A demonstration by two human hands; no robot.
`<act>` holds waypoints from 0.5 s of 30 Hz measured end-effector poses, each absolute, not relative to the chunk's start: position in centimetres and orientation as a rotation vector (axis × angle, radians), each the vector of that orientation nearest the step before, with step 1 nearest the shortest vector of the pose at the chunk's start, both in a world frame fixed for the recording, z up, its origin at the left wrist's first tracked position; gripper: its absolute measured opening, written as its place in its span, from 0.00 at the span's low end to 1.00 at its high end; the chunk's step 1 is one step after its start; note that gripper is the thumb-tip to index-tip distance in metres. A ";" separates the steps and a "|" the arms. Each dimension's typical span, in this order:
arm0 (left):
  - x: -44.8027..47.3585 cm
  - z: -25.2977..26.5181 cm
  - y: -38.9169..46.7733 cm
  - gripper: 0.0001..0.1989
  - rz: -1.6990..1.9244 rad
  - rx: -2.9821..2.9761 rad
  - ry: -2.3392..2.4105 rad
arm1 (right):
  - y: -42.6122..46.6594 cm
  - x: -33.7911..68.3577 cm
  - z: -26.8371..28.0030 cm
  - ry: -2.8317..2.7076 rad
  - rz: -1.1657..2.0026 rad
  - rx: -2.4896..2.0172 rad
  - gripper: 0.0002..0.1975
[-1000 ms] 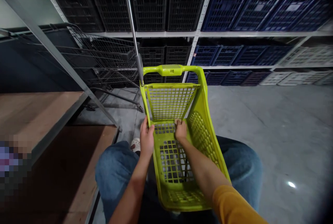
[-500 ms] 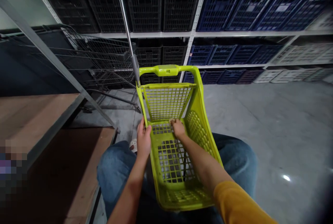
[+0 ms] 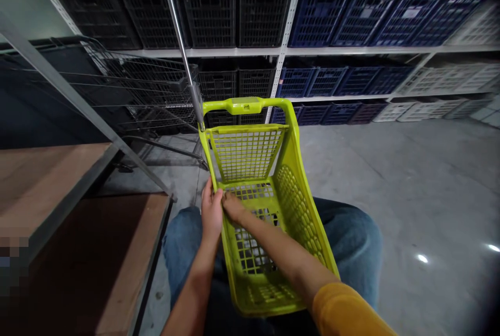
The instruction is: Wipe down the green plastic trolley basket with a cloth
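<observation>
A lime-green plastic shopping cart (image 3: 300, 200) with grid walls stands between my knees, its inside facing me. My left hand (image 3: 212, 213) grips its left rim, thumb on the inner side and fingers outside. Reaching into the basket, my right hand (image 3: 234, 208) is closed against the inner side of the left wall, close to my left thumb. Whatever it may hold is hidden. Behind the hands rises the grid back flap (image 3: 248, 153), under the cart's handle (image 3: 246, 106). A metal pole (image 3: 175, 18) stands up from the handle's left corner.
Shelves hold black crates (image 3: 209, 18), blue crates (image 3: 320, 18) and white crates (image 3: 449, 73). A wire trolley (image 3: 156, 81) stands behind at the left. Nearer on that side is a metal-framed rack with wooden boards (image 3: 78, 252). Grey floor (image 3: 410, 185) extends to the right.
My right hand has moved left, from the bottom of the back flap to the left wall. My left hand keeps its hold on the rim. The view has shifted slightly.
</observation>
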State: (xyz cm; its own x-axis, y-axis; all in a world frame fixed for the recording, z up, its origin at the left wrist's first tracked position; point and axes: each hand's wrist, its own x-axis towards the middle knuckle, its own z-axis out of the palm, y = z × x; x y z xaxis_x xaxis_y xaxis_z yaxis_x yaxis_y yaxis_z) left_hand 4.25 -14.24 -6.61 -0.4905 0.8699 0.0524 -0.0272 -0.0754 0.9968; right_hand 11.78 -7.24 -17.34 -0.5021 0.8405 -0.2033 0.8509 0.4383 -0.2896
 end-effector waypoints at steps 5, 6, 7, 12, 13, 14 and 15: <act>4.0 -6.4 -14.5 0.25 1.613 0.981 1.523 | -5.0 19.2 -16.5 2.471 -0.477 1.759 0.18; 4.1 -6.4 -14.5 0.25 1.610 0.979 1.525 | -4.3 21.3 -16.4 2.397 -0.446 1.844 0.18; 4.2 -6.4 -14.5 0.25 1.611 0.975 1.525 | -3.8 23.1 -16.2 2.328 -0.417 1.919 0.19; 4.9 -6.6 -14.4 0.26 1.641 0.946 1.506 | -3.4 23.2 -16.4 2.194 -0.398 2.053 0.20; 5.0 -6.6 -14.3 0.26 1.647 0.943 1.500 | -3.8 21.6 -16.6 2.228 -0.424 2.023 0.20; 5.0 -6.6 -14.2 0.26 1.651 0.939 1.498 | -4.3 19.8 -16.8 2.281 -0.460 1.973 0.20; 4.9 -6.6 -14.2 0.26 1.652 0.936 1.501 | -4.9 17.9 -16.9 2.351 -0.505 1.900 0.20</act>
State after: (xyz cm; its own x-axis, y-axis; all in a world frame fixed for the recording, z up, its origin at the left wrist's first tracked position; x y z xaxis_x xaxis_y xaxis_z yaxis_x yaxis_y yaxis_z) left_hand 4.95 -14.18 -6.57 -0.4893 0.8705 0.0530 -0.0304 -0.0777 0.9965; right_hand 17.93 -4.93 -16.91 -0.2298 0.9371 -0.2628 0.9624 0.1785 -0.2049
